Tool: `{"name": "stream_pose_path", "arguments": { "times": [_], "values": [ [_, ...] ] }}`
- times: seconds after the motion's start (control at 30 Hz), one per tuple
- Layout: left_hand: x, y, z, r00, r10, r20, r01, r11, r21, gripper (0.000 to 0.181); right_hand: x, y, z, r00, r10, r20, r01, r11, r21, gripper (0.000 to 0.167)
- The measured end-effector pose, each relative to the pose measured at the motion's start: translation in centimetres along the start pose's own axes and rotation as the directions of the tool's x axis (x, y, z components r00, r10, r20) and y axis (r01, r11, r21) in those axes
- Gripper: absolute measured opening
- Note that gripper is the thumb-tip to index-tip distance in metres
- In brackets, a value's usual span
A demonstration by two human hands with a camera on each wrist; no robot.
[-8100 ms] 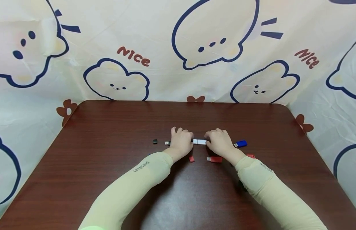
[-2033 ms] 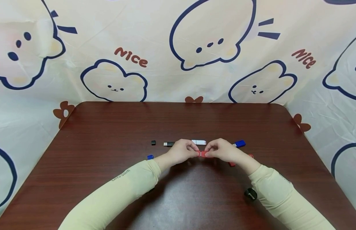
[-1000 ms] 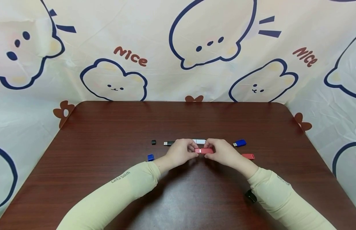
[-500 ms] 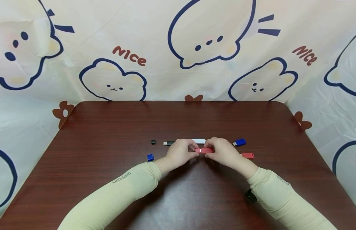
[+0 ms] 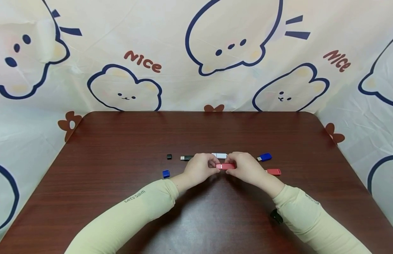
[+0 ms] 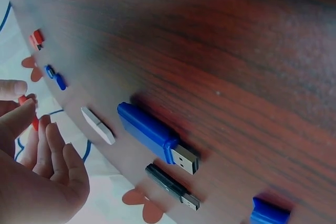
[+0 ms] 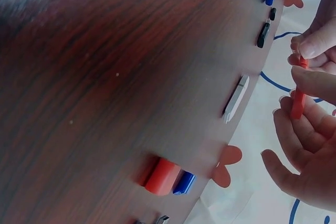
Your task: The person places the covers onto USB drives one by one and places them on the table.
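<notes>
Above the table's middle, my two hands hold a red USB stick [image 5: 228,166] level between them. The left hand [image 5: 197,168] pinches the stick's red cap [image 5: 218,166] between thumb and fingers. My right hand [image 5: 246,168] grips the body by thumb and fingers. A thin pale band shows between cap and body; whether the cap is fully seated cannot be told. In the right wrist view the red stick [image 7: 298,103] appears edge-on at the fingertips. Just behind the hands lies a capped white USB stick [image 5: 219,155].
Left on the brown table [image 5: 129,141] lie an uncapped black USB stick [image 5: 186,158], a black cap [image 5: 169,156] and a blue cap [image 5: 166,174]. To the right are an uncapped blue USB stick [image 5: 264,157] and another red USB stick [image 5: 274,172], partly behind the right wrist.
Eight seconds ago both hands were at the white stick, and the red stick and cap lay apart on the table. Now both are held joined in line. The last second shows almost no movement.
</notes>
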State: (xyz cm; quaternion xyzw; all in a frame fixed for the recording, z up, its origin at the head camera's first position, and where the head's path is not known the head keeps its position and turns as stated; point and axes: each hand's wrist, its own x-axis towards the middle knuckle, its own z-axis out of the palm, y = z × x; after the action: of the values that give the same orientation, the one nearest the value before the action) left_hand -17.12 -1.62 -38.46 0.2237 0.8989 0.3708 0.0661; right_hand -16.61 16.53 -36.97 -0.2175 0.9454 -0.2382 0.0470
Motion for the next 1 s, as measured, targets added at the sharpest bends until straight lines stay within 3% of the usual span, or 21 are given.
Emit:
{"name": "stream_pose_path", "arguments": {
  "times": [0.43,1.0],
  "values": [
    [-0.04,0.19,-0.07,1.0,0.003,-0.013,-0.003,1.0,-0.019,0.009,-0.06,-0.17,-0.25,0.999,0.035,0.019,-0.036,0.999,0.038,0.016],
    [-0.03,0.09,-0.18,0.999,0.027,-0.029,-0.027,1.0,-0.013,0.008,0.09,-0.35,-0.21,1.0,0.015,0.001,-0.015,1.0,0.023,0.016]
  ]
}}
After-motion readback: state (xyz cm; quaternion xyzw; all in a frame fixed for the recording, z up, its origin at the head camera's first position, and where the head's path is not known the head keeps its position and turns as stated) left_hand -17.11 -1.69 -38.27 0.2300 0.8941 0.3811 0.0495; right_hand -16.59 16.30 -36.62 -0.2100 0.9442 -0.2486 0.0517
